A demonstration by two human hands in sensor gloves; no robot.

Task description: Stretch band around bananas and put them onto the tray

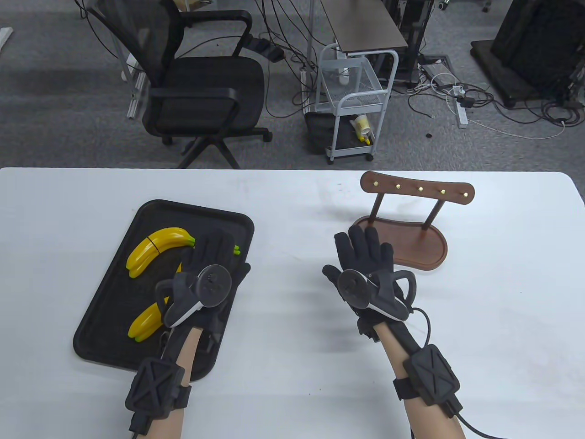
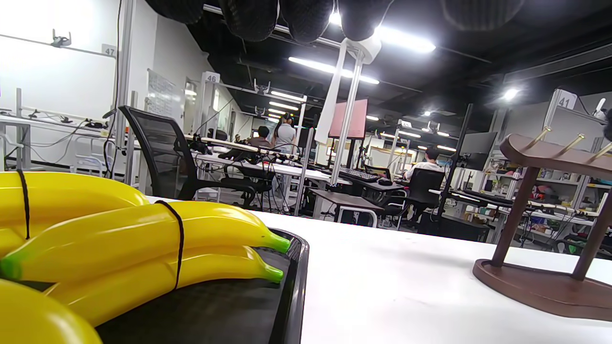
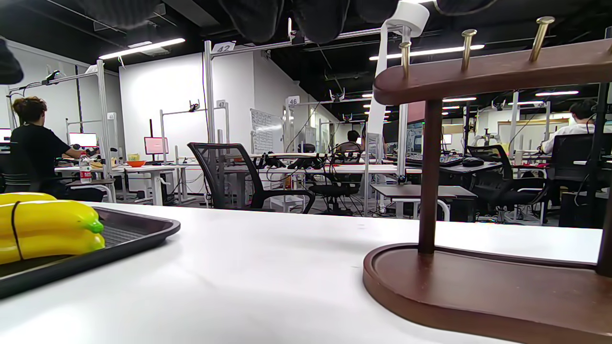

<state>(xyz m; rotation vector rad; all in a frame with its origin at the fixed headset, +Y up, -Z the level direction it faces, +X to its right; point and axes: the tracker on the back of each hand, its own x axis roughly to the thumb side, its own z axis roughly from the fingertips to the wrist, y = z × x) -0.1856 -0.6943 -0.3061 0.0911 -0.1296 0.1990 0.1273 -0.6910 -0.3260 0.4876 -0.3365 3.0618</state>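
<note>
On the black tray [image 1: 196, 208] lie banded bunches of yellow bananas: one at the far left [image 1: 157, 247] with a black band [image 1: 154, 243], and one at the near left [image 1: 142, 325]. Green tips [image 1: 236, 249] of a third bunch peek out from under my left hand [image 1: 219, 251], which hovers over the tray with straight fingers and holds nothing. In the left wrist view that bunch [image 2: 119, 239] wears a band [image 2: 179, 248]. My right hand [image 1: 354, 251] is spread over bare table beside the wooden rack [image 1: 411, 247], also holding nothing.
The brown rack with brass pegs [image 3: 478, 282] stands at the right back of the white table [image 1: 297, 366]. Past the table's far edge are an office chair [image 1: 201, 91] and a small cart [image 1: 352, 114]. People sit at desks in the background.
</note>
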